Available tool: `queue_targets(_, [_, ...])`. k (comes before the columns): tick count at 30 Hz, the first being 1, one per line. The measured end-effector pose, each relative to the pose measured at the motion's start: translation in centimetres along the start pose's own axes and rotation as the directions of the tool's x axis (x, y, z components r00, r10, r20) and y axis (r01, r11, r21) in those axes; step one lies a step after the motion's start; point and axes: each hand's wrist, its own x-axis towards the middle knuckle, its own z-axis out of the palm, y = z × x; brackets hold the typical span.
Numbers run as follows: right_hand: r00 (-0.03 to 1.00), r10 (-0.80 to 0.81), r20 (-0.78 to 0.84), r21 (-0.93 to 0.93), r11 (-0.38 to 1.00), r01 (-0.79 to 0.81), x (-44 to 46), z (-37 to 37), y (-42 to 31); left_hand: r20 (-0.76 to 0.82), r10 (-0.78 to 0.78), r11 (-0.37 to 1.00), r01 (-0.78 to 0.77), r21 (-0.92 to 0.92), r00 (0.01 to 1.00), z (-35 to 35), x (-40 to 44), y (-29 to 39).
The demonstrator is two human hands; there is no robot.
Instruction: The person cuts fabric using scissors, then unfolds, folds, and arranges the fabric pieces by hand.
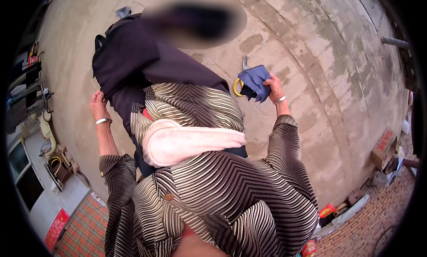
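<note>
Dark cloth (129, 56) lies across the lap, over a striped garment (200, 105). My left hand (98, 106) pinches the edge of this dark cloth at its left side. Out to the right, my right hand (275, 88) is closed on a folded blue cloth (257, 79). Beside that blue cloth are the yellow handles (237, 87) of scissors, whose metal part shows above it; the cloth hides the rest. A pale pink padded piece (191, 142) rests across the waist, between the two arms.
Concrete ground (311, 101) spreads around the lap. A small grey-blue scrap (123, 12) lies at the top left. Shelves and assorted items stand along the left edge. A cardboard box (383, 150) and bags sit at the right, beside brick paving (369, 221). A blurred area covers the top centre.
</note>
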Motion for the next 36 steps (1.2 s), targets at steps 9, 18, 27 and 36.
queue_targets(9, [0.927,-0.287,0.242,0.289,0.933,0.213,-0.9,8.2,-11.9,0.100,0.619,0.632,-0.570,0.524,0.779,4.5,-4.5,8.9])
queue_targets(18, [0.781,-0.328,0.532,0.304,0.934,0.185,-3.7,22.5,-18.6,0.572,0.256,0.966,-0.193,-0.170,0.779,13.1,-9.9,15.9])
queue_targets(27, [0.736,-0.156,0.658,0.260,0.965,-0.028,-4.8,35.0,-18.6,0.786,0.164,0.762,0.430,-0.484,0.596,16.8,-10.7,15.4])
queue_targets(36, [0.851,-0.030,0.525,-0.280,0.938,0.206,-5.2,37.8,-16.0,0.603,0.120,0.825,0.259,-0.503,0.788,14.0,-8.7,10.6])
